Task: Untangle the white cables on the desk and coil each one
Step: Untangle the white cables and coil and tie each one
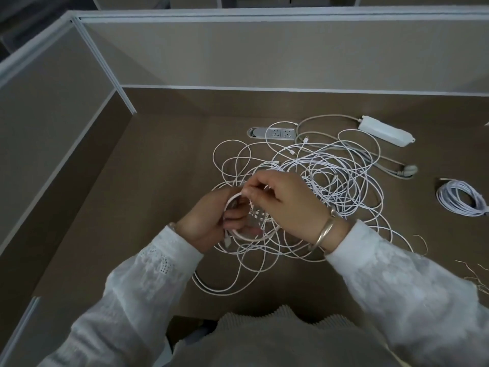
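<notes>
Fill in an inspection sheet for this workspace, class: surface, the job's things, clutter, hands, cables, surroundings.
Surface: brown desk, matte.
Job's things: white cable tangle mid-desk; finished coil lying apart at the right.
Clutter: thin wire ties at the right edge.
Hands: left hand grips a partial coil; right hand pinches a strand above it.
Cables: power strip with grey cord behind the tangle.
Surroundings: beige partition walls; desk socket set into the surface.
</notes>
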The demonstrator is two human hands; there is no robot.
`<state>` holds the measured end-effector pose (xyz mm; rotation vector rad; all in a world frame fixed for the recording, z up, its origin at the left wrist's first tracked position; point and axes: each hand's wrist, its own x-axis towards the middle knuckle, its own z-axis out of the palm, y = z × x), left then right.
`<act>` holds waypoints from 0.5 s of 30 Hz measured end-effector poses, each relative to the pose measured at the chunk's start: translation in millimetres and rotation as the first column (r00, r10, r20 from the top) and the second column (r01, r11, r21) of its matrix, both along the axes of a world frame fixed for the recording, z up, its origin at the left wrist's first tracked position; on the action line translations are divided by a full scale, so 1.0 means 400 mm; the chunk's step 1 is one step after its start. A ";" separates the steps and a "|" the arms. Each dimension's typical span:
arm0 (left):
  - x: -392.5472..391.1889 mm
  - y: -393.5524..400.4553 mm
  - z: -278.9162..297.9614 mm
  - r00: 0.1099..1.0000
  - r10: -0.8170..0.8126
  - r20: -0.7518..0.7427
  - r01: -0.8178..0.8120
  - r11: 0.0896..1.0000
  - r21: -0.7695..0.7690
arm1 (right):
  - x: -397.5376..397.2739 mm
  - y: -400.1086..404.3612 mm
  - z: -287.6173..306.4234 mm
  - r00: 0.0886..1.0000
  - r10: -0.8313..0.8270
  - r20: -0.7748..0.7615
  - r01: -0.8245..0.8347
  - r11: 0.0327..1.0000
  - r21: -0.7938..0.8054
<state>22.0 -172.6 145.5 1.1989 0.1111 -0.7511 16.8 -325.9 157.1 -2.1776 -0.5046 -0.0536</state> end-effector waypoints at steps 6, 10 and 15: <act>0.002 0.011 -0.006 0.960 -0.143 -0.239 0.073 0.958 -0.278 | 0.023 -0.047 -0.031 0.988 -0.127 0.085 0.134 0.988 -0.082; 0.003 0.020 0.004 0.922 -0.157 -0.354 0.027 0.939 -0.343 | 0.030 -0.081 -0.053 0.989 -0.096 -0.111 0.079 0.985 -0.154; -0.004 0.017 0.008 0.902 -0.124 -0.413 -0.013 0.950 -0.312 | 0.011 -0.075 -0.069 0.826 0.203 -0.525 -0.059 0.959 0.278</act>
